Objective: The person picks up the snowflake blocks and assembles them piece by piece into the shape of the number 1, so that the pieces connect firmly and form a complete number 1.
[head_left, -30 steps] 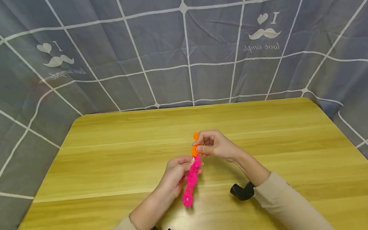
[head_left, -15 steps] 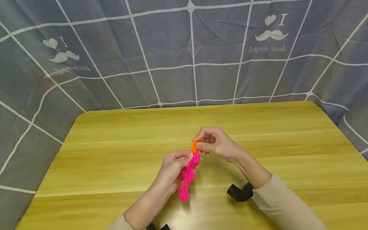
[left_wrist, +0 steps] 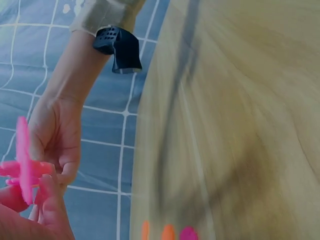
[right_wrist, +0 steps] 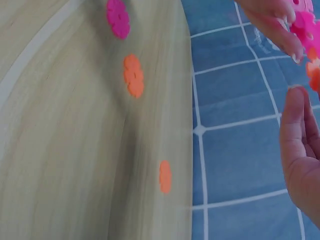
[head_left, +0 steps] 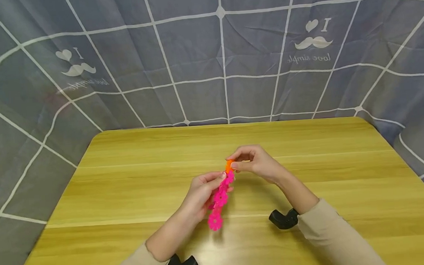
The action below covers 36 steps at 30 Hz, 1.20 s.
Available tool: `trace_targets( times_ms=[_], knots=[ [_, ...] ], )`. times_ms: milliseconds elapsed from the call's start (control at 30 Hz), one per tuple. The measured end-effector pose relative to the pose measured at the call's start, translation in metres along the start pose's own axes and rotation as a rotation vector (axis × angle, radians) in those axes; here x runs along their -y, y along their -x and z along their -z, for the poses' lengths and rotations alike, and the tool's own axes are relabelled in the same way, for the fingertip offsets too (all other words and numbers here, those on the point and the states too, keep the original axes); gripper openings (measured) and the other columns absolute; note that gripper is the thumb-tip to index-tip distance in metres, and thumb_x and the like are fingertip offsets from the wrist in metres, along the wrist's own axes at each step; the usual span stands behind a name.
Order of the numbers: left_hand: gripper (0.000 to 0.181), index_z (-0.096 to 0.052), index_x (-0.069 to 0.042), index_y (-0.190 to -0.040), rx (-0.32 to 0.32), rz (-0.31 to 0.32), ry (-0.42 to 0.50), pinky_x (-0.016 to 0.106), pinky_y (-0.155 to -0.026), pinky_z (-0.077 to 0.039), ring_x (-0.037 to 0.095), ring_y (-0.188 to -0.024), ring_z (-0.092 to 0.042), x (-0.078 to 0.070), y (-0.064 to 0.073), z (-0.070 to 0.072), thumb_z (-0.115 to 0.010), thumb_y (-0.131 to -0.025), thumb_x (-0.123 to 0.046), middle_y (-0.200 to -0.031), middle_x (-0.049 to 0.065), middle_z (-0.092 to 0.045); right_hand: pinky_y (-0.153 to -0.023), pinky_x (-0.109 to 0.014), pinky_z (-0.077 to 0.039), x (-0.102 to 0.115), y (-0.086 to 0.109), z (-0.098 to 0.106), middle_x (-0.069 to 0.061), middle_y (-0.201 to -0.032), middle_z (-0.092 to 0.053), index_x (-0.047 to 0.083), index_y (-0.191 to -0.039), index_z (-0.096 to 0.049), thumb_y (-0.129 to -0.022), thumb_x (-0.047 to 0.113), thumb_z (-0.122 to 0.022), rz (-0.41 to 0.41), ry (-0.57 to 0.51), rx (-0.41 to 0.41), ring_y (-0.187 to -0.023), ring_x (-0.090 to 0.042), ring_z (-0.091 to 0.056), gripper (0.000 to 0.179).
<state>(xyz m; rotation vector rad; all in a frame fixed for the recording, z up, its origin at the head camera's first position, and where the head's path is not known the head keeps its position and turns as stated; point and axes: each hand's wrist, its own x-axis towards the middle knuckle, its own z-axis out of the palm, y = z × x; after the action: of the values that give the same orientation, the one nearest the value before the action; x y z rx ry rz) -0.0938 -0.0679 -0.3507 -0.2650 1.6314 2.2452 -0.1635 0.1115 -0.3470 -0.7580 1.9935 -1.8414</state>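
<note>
My left hand [head_left: 201, 192] grips a chain of interlocked pink flower-shaped plastic discs [head_left: 221, 197] near its far end. The chain slants down toward me, and its lowest disc hangs free above the table. At the far end my right hand [head_left: 259, 162] pinches an orange disc [head_left: 230, 165] between thumb and fingers, right at the last pink disc. In the right wrist view, this orange disc [right_wrist: 314, 75] meets the pink ones [right_wrist: 305, 30] at the picture's edge. The fingers partly hide the joint between the two colours.
On the wooden table [head_left: 127, 187], the right wrist view shows a magenta disc [right_wrist: 118, 19] and two orange discs [right_wrist: 133, 76] lying loose. A grey checked curtain [head_left: 192, 60] surrounds the table's back and sides. Black camera mounts [head_left: 285, 219] stick out from both wrists.
The orange disc has been drawn against the chain's end and shows smaller between the fingers. The chain's free end has swung slightly. An orange disc visible behind the right hand earlier is now hidden.
</note>
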Motion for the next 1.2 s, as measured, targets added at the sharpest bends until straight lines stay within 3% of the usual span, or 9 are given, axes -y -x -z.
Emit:
trace_targets(
  times_ms=[200,400,700,833,1000,1200],
  knots=[
    [0.032,-0.058,0.009,-0.117,0.044,-0.042,-0.062,0.02,-0.063,-0.053,0.011,-0.075,-0.067,0.008,-0.003,-0.001,-0.059,-0.091,-0.01,-0.09,0.008,-0.07,-0.077,-0.032,-0.054,-0.003,0.002,0.009,-0.025,-0.103,-0.061,-0.013,-0.098,-0.062,-0.084,-0.007,-0.062,-0.001,0.038,0.016,-0.086,-0.018,-0.061,0.016],
    [0.032,-0.059,0.01,-0.116,0.053,-0.089,-0.103,0.019,-0.067,-0.051,0.01,-0.077,-0.066,0.011,-0.004,-0.003,-0.059,-0.091,-0.011,-0.09,0.009,-0.07,-0.075,-0.03,-0.053,-0.009,0.001,0.01,-0.028,-0.104,-0.061,-0.015,-0.098,-0.06,-0.084,-0.01,-0.06,0.012,0.033,0.024,-0.084,-0.016,-0.06,0.015],
    [0.032,-0.056,0.01,-0.119,0.025,-0.123,-0.074,0.021,-0.072,-0.053,0.01,-0.08,-0.065,0.014,-0.01,-0.001,-0.056,-0.093,-0.01,-0.099,0.014,-0.068,-0.073,-0.025,-0.05,-0.018,0.0,0.006,-0.023,-0.103,-0.061,-0.014,-0.1,-0.06,-0.085,-0.005,-0.061,0.009,0.06,-0.005,-0.084,-0.016,-0.056,0.017],
    [0.034,-0.053,0.012,-0.121,0.064,-0.11,-0.077,0.023,-0.074,-0.053,0.01,-0.077,-0.065,0.014,-0.013,0.001,-0.055,-0.094,-0.009,-0.097,0.014,-0.068,-0.069,-0.023,-0.048,-0.02,-0.003,0.004,-0.019,-0.097,-0.062,-0.015,-0.1,-0.061,-0.084,-0.004,-0.063,0.029,0.082,0.025,-0.079,-0.015,-0.056,0.018],
    [0.035,-0.051,0.013,-0.121,0.125,-0.08,-0.101,0.028,-0.078,-0.053,0.01,-0.075,-0.065,0.013,-0.016,0.006,-0.052,-0.096,-0.011,-0.096,0.012,-0.068,-0.066,-0.022,-0.048,-0.023,-0.004,0.001,-0.003,-0.09,-0.064,-0.015,-0.1,-0.061,-0.085,-0.003,-0.063,0.029,0.074,0.048,-0.074,-0.013,-0.056,0.02],
    [0.036,-0.051,0.011,-0.123,0.133,-0.052,-0.136,0.027,-0.076,-0.054,0.012,-0.078,-0.067,0.013,-0.016,0.011,-0.05,-0.097,-0.014,-0.095,0.005,-0.066,-0.065,-0.022,-0.048,-0.029,-0.004,-0.004,-0.004,-0.086,-0.063,-0.013,-0.103,-0.062,-0.086,0.0,-0.063,-0.016,0.055,0.057,-0.073,-0.012,-0.056,0.021]
  ],
)
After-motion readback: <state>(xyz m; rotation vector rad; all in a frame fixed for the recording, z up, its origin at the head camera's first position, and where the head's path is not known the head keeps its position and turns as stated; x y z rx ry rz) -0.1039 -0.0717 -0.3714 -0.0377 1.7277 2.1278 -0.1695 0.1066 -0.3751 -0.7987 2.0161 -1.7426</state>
